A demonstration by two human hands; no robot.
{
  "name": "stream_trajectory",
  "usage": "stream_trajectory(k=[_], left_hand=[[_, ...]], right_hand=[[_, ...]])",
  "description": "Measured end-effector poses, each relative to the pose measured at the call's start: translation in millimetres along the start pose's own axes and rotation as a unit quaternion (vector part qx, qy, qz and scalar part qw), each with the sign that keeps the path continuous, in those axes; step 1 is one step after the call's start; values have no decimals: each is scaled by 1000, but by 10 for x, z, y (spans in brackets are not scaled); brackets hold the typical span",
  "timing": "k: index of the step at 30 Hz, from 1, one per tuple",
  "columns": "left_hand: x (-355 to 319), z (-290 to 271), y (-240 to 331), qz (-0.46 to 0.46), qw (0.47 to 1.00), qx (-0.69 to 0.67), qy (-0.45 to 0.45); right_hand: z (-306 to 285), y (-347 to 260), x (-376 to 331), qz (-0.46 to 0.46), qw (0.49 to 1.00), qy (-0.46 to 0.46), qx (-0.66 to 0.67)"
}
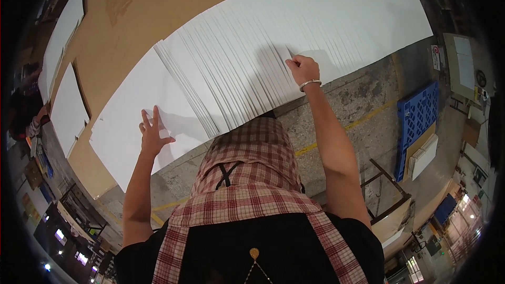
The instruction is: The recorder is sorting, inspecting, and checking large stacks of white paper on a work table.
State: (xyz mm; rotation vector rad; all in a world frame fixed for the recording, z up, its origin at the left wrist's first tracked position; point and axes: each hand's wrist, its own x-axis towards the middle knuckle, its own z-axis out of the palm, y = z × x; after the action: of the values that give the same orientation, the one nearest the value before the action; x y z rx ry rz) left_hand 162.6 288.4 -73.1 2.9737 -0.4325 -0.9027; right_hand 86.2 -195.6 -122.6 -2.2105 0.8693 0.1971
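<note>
White sheets (326, 10), of paper or thin card, lie fanned out in a long overlapping row before me, their edges showing as many close lines. My left hand (152, 135) rests over the wide top sheet (126, 110) at the row's left end, fingers spread and holding nothing. Near the middle right of the fan, my right hand (304, 69) is closed in a fist, its curled fingers against the sheet edges. One edge stands slightly raised beside those fingertips. Whether a sheet is pinched there is hidden. A bracelet (310, 84) circles the right wrist.
The sheets lie on a brown tabletop (131, 26), with more white stacks (67, 110) along its left side. Another person's hand (42, 113) shows at far left. Blue plastic pallet (418, 121) and leaning boards (423, 158) stand to the right, near a metal frame (386, 179).
</note>
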Motion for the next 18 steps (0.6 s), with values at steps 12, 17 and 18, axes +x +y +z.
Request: stream_trajectory(k=[12, 17, 18], left_hand=[[5, -14, -1, -16, 1000, -15, -18], [10, -17, 16, -20, 1000, -12, -21], [10, -18, 22, -16, 1000, -16, -19]], right_hand=[[125, -96, -233, -109, 960, 207, -153], [7, -4, -28, -4, 994, 106, 22], [-36, 9, 12, -5, 994, 106, 22]])
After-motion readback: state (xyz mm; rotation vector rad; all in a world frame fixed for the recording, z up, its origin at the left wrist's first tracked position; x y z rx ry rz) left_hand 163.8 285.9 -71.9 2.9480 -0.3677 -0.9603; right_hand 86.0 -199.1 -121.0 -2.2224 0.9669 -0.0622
